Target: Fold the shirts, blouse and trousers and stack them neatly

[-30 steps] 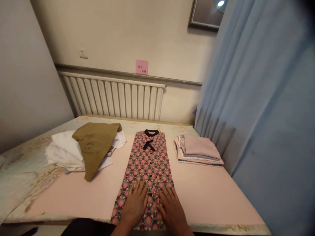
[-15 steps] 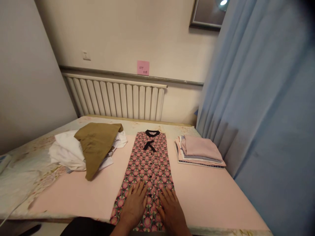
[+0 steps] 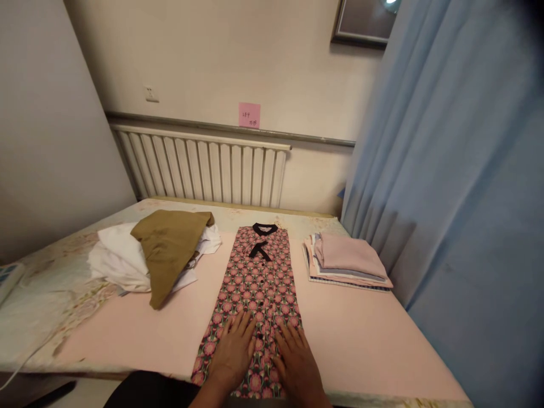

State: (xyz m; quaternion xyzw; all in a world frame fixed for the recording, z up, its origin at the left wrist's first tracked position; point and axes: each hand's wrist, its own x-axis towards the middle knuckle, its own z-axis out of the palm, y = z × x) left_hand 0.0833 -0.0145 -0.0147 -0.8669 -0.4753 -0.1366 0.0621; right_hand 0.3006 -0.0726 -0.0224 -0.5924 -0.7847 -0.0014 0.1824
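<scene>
A floral blouse (image 3: 260,283) in pink and black lies face up, folded into a long narrow strip, its black collar and black tie at the far end. Dark buttons run down its middle. My left hand (image 3: 234,348) rests flat on the lower left part, fingers stretched forward. On the lower right part lies my right hand (image 3: 295,357), also flat with its fingers extended. Neither hand grips the cloth. Both wrists come in from the bottom edge, and the hands cover part of the blouse's near end.
Left of the blouse is a loose heap of white clothes (image 3: 119,258) with a brown garment (image 3: 172,243) on top. A stack of folded clothes (image 3: 351,255) sits to the right. A pink cloth (image 3: 357,340) covers the table. Behind stands a radiator (image 3: 212,170); a blue curtain (image 3: 459,170) hangs at right.
The view has shifted very slightly. Both hands stay flat on the blouse in nearly the same place, and the clothes have not moved.
</scene>
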